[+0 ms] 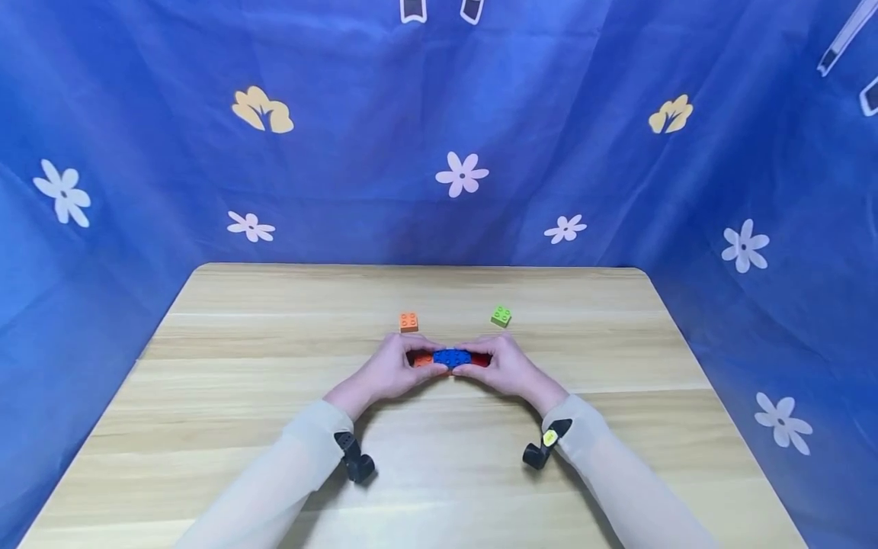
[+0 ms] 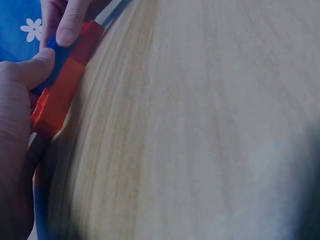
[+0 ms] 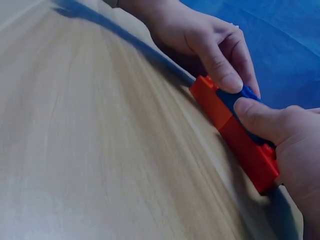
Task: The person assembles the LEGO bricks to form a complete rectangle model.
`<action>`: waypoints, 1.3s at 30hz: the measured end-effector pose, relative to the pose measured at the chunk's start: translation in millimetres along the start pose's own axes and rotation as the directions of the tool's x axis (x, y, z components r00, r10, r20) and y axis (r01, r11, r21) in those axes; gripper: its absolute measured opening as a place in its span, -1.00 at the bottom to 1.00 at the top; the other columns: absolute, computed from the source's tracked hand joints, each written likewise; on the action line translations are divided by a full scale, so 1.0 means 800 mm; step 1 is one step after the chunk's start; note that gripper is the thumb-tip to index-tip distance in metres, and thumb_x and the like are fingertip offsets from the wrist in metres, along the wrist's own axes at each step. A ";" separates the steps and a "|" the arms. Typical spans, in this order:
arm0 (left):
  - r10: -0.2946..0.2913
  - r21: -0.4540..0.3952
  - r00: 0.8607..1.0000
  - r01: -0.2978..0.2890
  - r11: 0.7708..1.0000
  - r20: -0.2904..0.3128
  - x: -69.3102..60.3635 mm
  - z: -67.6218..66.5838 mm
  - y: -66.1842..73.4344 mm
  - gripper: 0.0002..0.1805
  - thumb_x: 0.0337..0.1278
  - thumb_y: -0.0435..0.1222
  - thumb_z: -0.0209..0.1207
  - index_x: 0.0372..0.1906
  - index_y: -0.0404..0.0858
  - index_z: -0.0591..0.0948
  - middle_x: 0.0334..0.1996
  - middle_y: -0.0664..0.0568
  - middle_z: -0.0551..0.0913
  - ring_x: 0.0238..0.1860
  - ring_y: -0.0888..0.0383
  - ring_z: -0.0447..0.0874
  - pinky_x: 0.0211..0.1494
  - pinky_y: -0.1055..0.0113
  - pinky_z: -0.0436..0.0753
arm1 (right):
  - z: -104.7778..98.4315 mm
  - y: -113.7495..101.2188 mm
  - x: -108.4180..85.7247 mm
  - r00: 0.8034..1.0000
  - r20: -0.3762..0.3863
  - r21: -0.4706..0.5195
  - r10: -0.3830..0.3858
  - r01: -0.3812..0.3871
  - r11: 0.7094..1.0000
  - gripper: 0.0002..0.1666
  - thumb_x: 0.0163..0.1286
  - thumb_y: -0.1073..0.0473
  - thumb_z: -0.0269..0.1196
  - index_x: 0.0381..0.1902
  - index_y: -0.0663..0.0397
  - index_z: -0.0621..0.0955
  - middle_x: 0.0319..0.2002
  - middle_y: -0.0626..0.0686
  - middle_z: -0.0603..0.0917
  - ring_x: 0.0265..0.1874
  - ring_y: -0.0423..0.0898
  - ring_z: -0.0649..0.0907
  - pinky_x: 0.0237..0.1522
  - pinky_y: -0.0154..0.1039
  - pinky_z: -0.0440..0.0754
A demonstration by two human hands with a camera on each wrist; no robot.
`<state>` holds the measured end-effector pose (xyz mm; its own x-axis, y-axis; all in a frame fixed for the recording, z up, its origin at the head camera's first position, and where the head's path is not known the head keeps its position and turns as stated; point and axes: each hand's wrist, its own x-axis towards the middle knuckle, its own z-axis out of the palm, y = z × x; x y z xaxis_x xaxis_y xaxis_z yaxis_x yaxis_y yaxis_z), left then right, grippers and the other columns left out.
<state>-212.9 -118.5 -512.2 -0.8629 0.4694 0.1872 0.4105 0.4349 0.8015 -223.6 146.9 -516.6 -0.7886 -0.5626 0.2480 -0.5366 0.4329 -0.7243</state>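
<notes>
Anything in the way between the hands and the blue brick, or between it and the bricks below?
Nothing visible. The left hand and right hand both pinch the blue brick, which spans the lower orange brick and red brick; part of the seam is hidden.

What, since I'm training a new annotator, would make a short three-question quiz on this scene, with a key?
1. Multiple choice: what colour is the brick that spans the joint between the lower orange brick and the lower red brick? A) green B) blue C) yellow
2. True or false: the loose green brick touches the loose orange brick.
3. Fill in: in the head view, the lower red brick is nearer the person's ____ hand.

Key:
1. B; the blue brick sits across both.
2. False; they lie apart.
3. Right; the right hand is at that end, while the left hand is at the orange end.
</notes>
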 end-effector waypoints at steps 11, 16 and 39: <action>0.037 0.044 0.999 -0.037 0.998 -0.010 0.002 -0.003 0.005 -0.63 0.20 -0.05 0.54 0.07 -0.06 0.83 -0.10 0.25 0.80 -0.07 0.27 0.72 0.01 0.26 0.69 | -0.012 -0.009 0.006 0.997 0.074 -0.044 0.012 -0.009 0.999 -0.48 0.38 -0.13 0.51 0.18 -0.01 0.77 0.04 -0.10 0.80 0.03 -0.21 0.71 0.10 -0.16 0.67; 0.025 0.034 1.000 -0.025 0.999 -0.013 0.002 -0.002 0.003 -0.60 0.20 -0.05 0.54 0.08 -0.09 0.83 -0.07 0.20 0.80 -0.04 0.25 0.72 0.04 0.24 0.68 | -0.026 -0.012 0.005 0.994 0.098 0.002 0.041 -0.041 0.999 -0.42 0.37 -0.09 0.52 0.22 0.10 0.74 0.09 -0.05 0.79 0.11 -0.15 0.70 0.21 -0.11 0.64; 0.004 0.040 1.000 -0.003 0.999 -0.030 -0.002 -0.001 0.003 -0.59 0.18 -0.04 0.55 0.09 -0.07 0.82 -0.02 0.18 0.80 0.06 0.20 0.73 0.22 0.16 0.64 | -0.085 0.029 0.022 0.990 -0.128 -0.095 0.062 -0.074 0.993 -0.44 0.30 0.17 0.57 0.19 0.31 0.71 0.16 0.19 0.73 0.20 0.12 0.68 0.37 0.02 0.53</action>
<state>-210.9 -119.0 -510.0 -0.8697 0.4479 0.2074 0.4243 0.4637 0.7778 -270.4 195.0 -485.4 -0.8521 -0.4399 0.2834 -0.5029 0.5387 -0.6760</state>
